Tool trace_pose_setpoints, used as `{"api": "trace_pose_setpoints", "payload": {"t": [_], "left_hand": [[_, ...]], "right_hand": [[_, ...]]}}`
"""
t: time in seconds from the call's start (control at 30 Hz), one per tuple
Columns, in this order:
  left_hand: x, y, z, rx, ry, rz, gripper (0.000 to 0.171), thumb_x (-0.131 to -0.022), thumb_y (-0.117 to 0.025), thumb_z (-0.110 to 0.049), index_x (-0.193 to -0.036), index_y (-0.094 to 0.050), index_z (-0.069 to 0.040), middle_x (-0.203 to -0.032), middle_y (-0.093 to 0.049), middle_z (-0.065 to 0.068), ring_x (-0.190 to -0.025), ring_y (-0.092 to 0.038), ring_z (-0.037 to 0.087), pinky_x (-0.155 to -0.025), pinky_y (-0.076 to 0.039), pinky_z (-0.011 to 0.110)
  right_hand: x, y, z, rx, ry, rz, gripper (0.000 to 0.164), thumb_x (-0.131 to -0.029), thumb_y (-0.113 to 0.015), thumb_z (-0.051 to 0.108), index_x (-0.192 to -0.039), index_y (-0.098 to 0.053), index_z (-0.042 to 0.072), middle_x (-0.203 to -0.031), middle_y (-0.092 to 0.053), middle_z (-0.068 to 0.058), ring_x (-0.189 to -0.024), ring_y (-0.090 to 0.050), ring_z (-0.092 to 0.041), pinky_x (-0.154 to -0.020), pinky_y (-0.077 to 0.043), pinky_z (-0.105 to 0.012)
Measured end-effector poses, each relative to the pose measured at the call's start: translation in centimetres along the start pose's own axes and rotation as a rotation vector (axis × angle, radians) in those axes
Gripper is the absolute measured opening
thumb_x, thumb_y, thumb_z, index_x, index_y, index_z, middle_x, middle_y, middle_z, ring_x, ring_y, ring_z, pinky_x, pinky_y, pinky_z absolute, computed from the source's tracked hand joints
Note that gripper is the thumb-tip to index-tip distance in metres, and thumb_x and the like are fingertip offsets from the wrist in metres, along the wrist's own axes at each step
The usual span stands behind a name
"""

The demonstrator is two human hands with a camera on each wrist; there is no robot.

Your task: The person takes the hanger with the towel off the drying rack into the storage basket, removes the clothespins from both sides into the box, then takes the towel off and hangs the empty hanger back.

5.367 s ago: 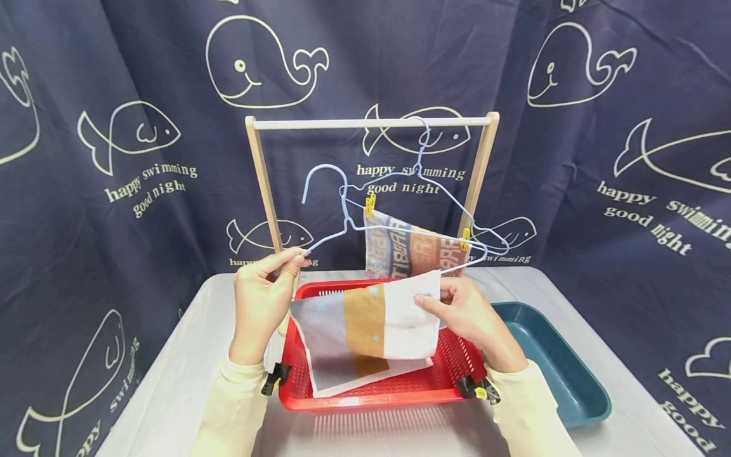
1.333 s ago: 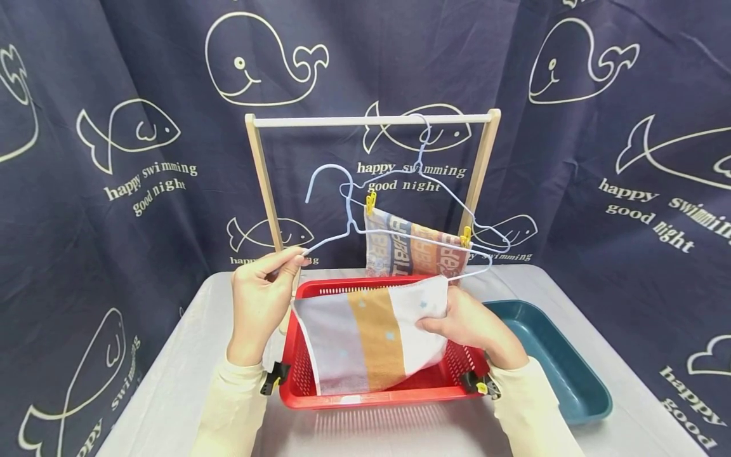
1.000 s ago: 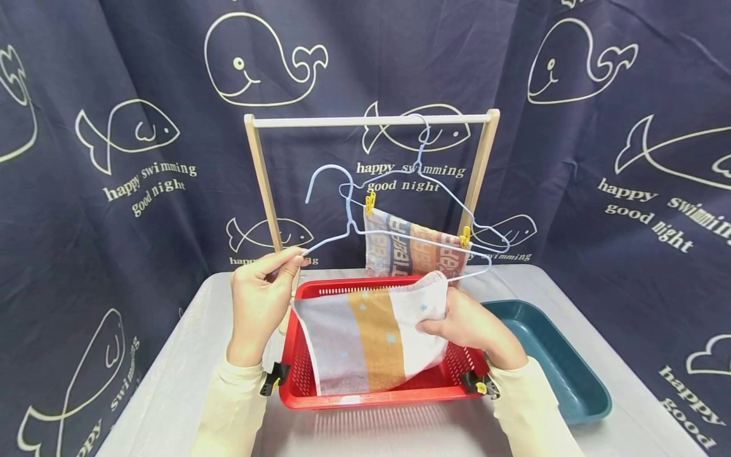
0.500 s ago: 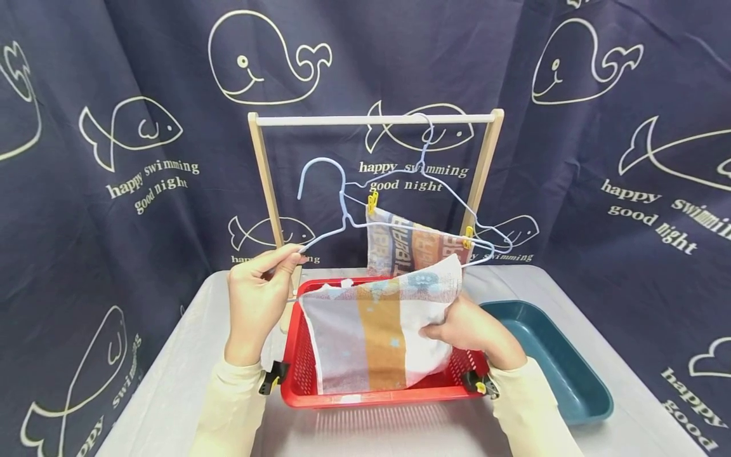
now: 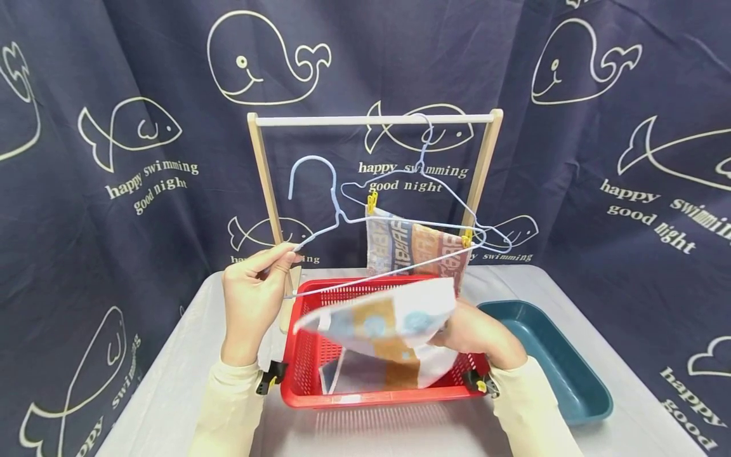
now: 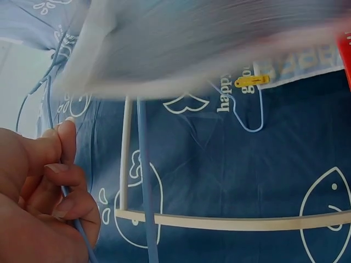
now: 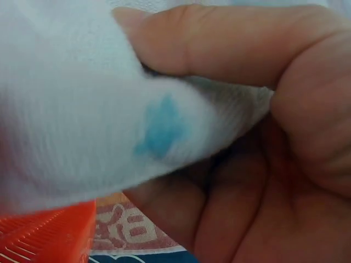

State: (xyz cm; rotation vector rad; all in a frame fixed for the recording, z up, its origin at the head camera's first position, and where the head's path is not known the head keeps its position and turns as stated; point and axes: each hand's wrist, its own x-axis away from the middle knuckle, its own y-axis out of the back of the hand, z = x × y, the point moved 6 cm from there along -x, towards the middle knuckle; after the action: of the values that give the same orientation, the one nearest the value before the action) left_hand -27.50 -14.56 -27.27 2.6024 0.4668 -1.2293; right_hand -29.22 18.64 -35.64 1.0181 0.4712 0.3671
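Note:
My left hand (image 5: pixel 254 298) pinches the left shoulder of a light blue hanger (image 5: pixel 334 193), held up over the red basket with its hook upward. The hanger's lower bar shows bare from end to end. In the left wrist view, fingers curl around the blue hanger wire (image 6: pixel 145 181). My right hand (image 5: pixel 482 327) grips the white end of a small towel (image 5: pixel 394 317) with grey and mustard bands. The towel is folded and motion-blurred, just below the bar. Up close in the right wrist view, the thumb presses on the white towel cloth (image 7: pixel 82 126) near a blue star.
Behind stands a wooden rack (image 5: pixel 320 120); on it hangs a second blue hanger (image 5: pixel 451 197), with a patterned towel (image 5: pixel 419 244) clipped by yellow clothespins (image 5: pixel 372 203). The red basket (image 5: pixel 388 399) sits under the hands. A teal tray (image 5: pixel 562 374) lies at right on the table (image 5: pixel 171 393).
The towel overlapped the hanger's lower bar earlier; its upper edge has since dropped below the bar and folded forward, uncovering the bar. My left hand and the hanger have shifted slightly left.

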Motion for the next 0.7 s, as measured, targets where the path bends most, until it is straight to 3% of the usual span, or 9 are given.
{"api": "trace_pose_setpoints", "payload": {"t": [0.07, 0.13, 0.27, 0.47, 0.7], "left_hand": [[0.0, 0.0, 0.0, 0.002, 0.000, 0.004, 0.021, -0.090, -0.079, -0.002, -0.109, -0.083, -0.010, -0.091, -0.080, 0.008, -0.074, -0.070, 0.003, -0.053, -0.044, 0.016], [0.0, -0.1, -0.1, 0.005, 0.001, 0.013, 0.022, -0.090, -0.078, -0.002, -0.109, -0.083, -0.011, -0.092, -0.080, 0.008, -0.077, -0.072, 0.003, -0.053, -0.045, 0.016], [0.0, -0.2, 0.0, 0.002, 0.004, 0.026, 0.021, -0.091, -0.077, -0.001, -0.109, -0.083, -0.011, -0.092, -0.080, 0.007, -0.074, -0.070, 0.004, -0.051, -0.043, 0.016], [0.1, -0.2, 0.1, -0.005, 0.021, 0.031, 0.020, -0.091, -0.078, -0.003, -0.110, -0.082, -0.010, -0.092, -0.080, 0.007, -0.068, -0.066, 0.006, -0.050, -0.043, 0.017], [0.1, -0.3, 0.1, -0.002, 0.046, 0.042, 0.020, -0.092, -0.076, -0.003, -0.110, -0.082, -0.011, -0.092, -0.080, 0.008, -0.067, -0.066, 0.004, -0.048, -0.041, 0.017]], "right_hand": [[-0.2, -0.2, -0.2, -0.066, -0.005, 0.064, 0.023, -0.078, -0.080, 0.001, -0.097, -0.075, 0.012, -0.087, -0.072, 0.006, -0.078, -0.064, -0.011, -0.075, -0.057, -0.033], [-0.3, -0.4, -0.6, -0.123, -0.071, 0.133, 0.026, -0.079, -0.077, -0.004, -0.095, -0.078, 0.017, -0.084, -0.073, 0.008, -0.074, -0.065, -0.008, -0.071, -0.057, -0.029], [-0.2, -0.7, -1.1, -0.159, -0.163, 0.182, 0.028, -0.081, -0.078, -0.003, -0.103, -0.077, 0.014, -0.090, -0.074, 0.003, -0.080, -0.069, -0.011, -0.077, -0.060, -0.032], [0.1, -0.3, -0.8, -0.130, -0.151, 0.189, 0.032, -0.082, -0.072, -0.007, -0.106, -0.075, 0.014, -0.095, -0.075, -0.001, -0.085, -0.069, -0.013, -0.081, -0.061, -0.037], [0.6, 1.5, 0.1, -0.061, -0.100, 0.106, 0.031, -0.088, -0.067, -0.003, -0.106, -0.075, 0.020, -0.092, -0.074, 0.010, -0.082, -0.067, -0.008, -0.080, -0.057, -0.034]]}}
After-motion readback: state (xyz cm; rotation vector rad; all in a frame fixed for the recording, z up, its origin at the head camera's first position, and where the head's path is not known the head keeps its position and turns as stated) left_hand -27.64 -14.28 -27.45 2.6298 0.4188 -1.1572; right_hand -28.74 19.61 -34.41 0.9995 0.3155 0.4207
